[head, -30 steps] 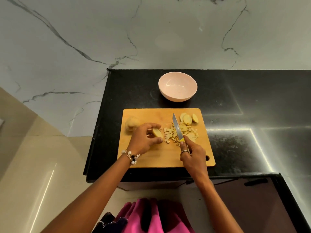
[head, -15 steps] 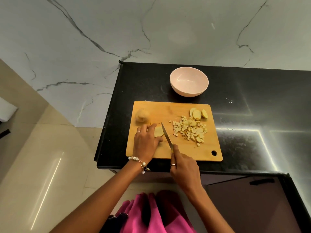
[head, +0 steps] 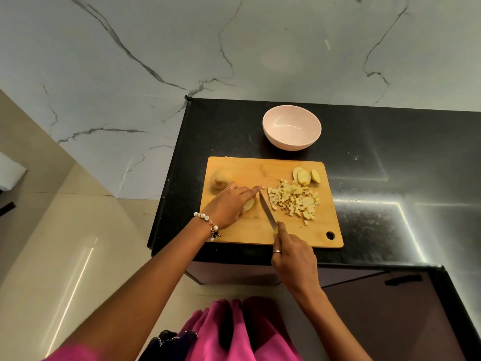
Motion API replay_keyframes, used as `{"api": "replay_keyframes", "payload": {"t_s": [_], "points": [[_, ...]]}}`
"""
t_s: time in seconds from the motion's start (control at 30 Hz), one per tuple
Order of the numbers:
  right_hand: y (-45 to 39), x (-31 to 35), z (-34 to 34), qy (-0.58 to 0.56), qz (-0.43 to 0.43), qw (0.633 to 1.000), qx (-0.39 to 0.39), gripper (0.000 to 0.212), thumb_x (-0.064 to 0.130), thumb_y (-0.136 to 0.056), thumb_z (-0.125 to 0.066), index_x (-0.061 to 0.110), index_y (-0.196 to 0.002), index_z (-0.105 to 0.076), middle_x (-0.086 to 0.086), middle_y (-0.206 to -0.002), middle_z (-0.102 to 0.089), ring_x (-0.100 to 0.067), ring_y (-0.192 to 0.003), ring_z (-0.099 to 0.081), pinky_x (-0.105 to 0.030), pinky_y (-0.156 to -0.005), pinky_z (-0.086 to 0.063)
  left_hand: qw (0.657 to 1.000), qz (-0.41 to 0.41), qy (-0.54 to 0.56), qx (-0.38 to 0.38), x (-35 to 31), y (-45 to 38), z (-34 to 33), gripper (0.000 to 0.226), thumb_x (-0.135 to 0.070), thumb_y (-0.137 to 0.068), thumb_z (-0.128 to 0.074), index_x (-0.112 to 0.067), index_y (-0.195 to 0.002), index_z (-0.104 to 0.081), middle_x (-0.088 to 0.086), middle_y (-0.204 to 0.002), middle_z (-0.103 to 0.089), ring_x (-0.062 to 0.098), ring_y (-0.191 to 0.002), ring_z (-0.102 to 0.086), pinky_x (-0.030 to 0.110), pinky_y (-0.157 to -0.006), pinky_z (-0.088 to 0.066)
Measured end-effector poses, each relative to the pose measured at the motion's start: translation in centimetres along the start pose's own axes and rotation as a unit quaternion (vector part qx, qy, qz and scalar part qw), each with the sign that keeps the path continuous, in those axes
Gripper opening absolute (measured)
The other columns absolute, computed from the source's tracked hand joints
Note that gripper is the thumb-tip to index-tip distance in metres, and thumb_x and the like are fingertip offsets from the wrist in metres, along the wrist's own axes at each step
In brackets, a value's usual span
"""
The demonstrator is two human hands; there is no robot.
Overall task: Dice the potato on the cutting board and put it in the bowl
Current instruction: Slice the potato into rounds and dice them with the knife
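Head view shows your left hand point(head: 229, 204) laid over a potato piece point(head: 249, 204), fingers fairly straight and pressing it to the cutting board point(head: 260, 230), with the fingertips reaching past the piece toward the knife point(head: 266, 211). Your right hand point(head: 292, 256) is wrapped around the knife's yellow handle, forefinger riding up toward the blade, and the blade lies just right of your left fingertips, nearly touching them.

That is the main hazard as I judge it: extended fingertips beside the edge could be nicked if the blade drifts left or the piece slips. Curling those fingers back would likely help. The piece looks small and rounded, so it may rock or skid under a flat press.

Beyond the knife, to the right of your left hand, sits the pile of diced potato point(head: 294, 201), with a few potato slices point(head: 304, 176) at its far edge. The dice spread close to the board's right side, so a careless sweep could push some onto the black bench point(head: 390, 178). A larger uncut potato chunk point(head: 220, 179) waits just behind your left hand. The bowl point(head: 291, 142) stands on the bench beyond the board, holding nothing yet, and a scrape from the board may knock it or miss it.
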State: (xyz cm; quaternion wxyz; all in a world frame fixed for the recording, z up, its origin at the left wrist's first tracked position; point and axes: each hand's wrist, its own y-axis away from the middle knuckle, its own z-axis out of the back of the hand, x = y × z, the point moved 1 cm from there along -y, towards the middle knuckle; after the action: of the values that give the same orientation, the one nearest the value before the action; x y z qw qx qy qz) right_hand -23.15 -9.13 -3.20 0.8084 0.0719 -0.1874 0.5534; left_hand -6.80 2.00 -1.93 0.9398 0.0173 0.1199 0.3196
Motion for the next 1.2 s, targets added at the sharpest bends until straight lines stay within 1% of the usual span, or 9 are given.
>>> {"api": "replay_keyframes", "payload": {"t_s": [0.17, 0.33, 0.43, 0.57, 0.73, 0.87, 1.0, 1.1, 1.2], "points": [[0.0, -0.6, -0.5, 0.063, -0.016, 0.998, 0.018, 0.049, 0.009, -0.081, -0.062, 0.004, -0.129, -0.054, -0.014, -0.069, -0.062, -0.035, -0.049, -0.055, -0.029, -0.041, -0.026, 0.993, 0.072, 0.026, -0.085, -0.2, 0.6, -1.1, 0.065, -0.035, -0.092, -0.052, -0.019, -0.147, -0.023, -0.001, -0.137, -0.045, 0.02, -0.115, -0.038, 0.025, -0.1, -0.029], [-0.9, -1.7, 1.0, 0.082, -0.048, 0.995, 0.013, 0.057, 0.013, -0.091, -0.044, 0.013, -0.146, -0.029, -0.014, -0.102, -0.062, -0.037, -0.08, -0.06, -0.033, -0.054, -0.032, 0.977, 0.127, 0.086, -0.145, -1.0, 0.7, -1.9, 0.068, -0.038, -0.087, -0.059, -0.015, -0.145, -0.031, 0.003, -0.132, -0.049, 0.023, -0.115, -0.04, 0.028, -0.099, -0.031], [-1.1, -1.2, 0.9, 0.076, -0.059, 0.995, 0.003, 0.053, 0.01, -0.091, -0.045, 0.008, -0.144, -0.035, -0.019, -0.098, -0.063, -0.04, -0.076, -0.06, -0.033, -0.053, -0.032, 0.968, 0.151, 0.121, -0.158, -1.2, 0.7, -2.1, 0.068, -0.038, -0.085, -0.062, -0.016, -0.143, -0.034, 0.004, -0.13, -0.05, 0.023, -0.117, -0.039, 0.028, -0.098, -0.032], [-1.5, 0.6, 0.4, 0.049, -0.035, 0.998, 0.024, 0.052, 0.018, -0.098, -0.036, 0.014, -0.148, -0.024, -0.014, -0.103, -0.061, -0.035, -0.085, -0.059, -0.033, -0.058, -0.033, 0.961, 0.147, 0.179, -0.15, -0.5, 0.7, -2.2, 0.075, -0.039, -0.078, -0.07, -0.019, -0.142, -0.036, 0.004, -0.128, -0.049, 0.022, -0.114, -0.037, 0.025, -0.096, -0.031], [-2.7, 0.8, 0.0, 0.074, -0.027, 0.996, 0.044, 0.053, 0.018, -0.097, -0.034, 0.014, -0.149, -0.021, -0.014, -0.111, -0.06, -0.035, -0.09, -0.059, -0.034, -0.062, -0.035, 0.957, 0.14, 0.218, -0.131, 0.5, 0.9, -2.1, 0.079, -0.026, -0.076, -0.074, -0.02, -0.144, -0.033, 0.005, -0.127, -0.049, 0.02, -0.108, -0.041, 0.02, -0.091, -0.03], [-3.5, -0.6, 0.7, 0.076, -0.078, 0.993, 0.035, 0.055, 0.014, -0.095, -0.033, 0.013, -0.149, -0.021, -0.015, -0.112, -0.059, -0.037, -0.091, -0.058, -0.036, -0.063, -0.035, 0.947, 0.143, 0.243, -0.155, 0.5, 0.8, -2.4, 0.076, -0.021, -0.074, -0.074, -0.019, -0.141, -0.038, 0.005, -0.122, -0.054, 0.02, -0.102, -0.045, 0.032, -0.093, -0.043], [-3.6, -1.0, 1.0, 0.077, -0.095, 0.992, 0.031, 0.056, 0.011, -0.094, -0.034, 0.012, -0.148, -0.021, -0.015, -0.111, -0.059, -0.037, -0.09, -0.058, -0.034, -0.061, -0.032, 0.941, 0.134, 0.264, -0.163, 0.0, 0.6, -2.5, 0.078, -0.019, -0.072, -0.075, -0.018, -0.142, -0.038, 0.002, -0.12, -0.057, 0.019, -0.104, -0.045, 0.037, -0.092, -0.045], [-3.5, -1.0, 0.9, 0.048, -0.085, 0.995, 0.007, 0.053, 0.011, -0.095, -0.036, 0.009, -0.147, -0.027, -0.017, -0.107, -0.061, -0.037, -0.087, -0.058, -0.034, -0.061, -0.033, 0.942, 0.127, 0.263, -0.168, -0.3, 0.5, -2.5, 0.079, -0.02, -0.073, -0.075, -0.018, -0.142, -0.036, 0.001, -0.121, -0.058, 0.019, -0.106, -0.044, 0.035, -0.094, -0.043], [-2.0, -0.2, 0.7, 0.016, -0.057, 0.998, 0.016, 0.048, 0.012, -0.094, -0.045, 0.007, -0.141, -0.039, -0.018, -0.091, -0.063, -0.039, -0.073, -0.058, -0.034, -0.054, -0.032, 0.943, 0.123, 0.259, -0.169, -0.5, 0.4, -2.6, 0.078, -0.021, -0.074, -0.074, -0.018, -0.142, -0.035, 0.001, -0.121, -0.058, 0.02, -0.108, -0.044, 0.034, -0.095, -0.042]]}}
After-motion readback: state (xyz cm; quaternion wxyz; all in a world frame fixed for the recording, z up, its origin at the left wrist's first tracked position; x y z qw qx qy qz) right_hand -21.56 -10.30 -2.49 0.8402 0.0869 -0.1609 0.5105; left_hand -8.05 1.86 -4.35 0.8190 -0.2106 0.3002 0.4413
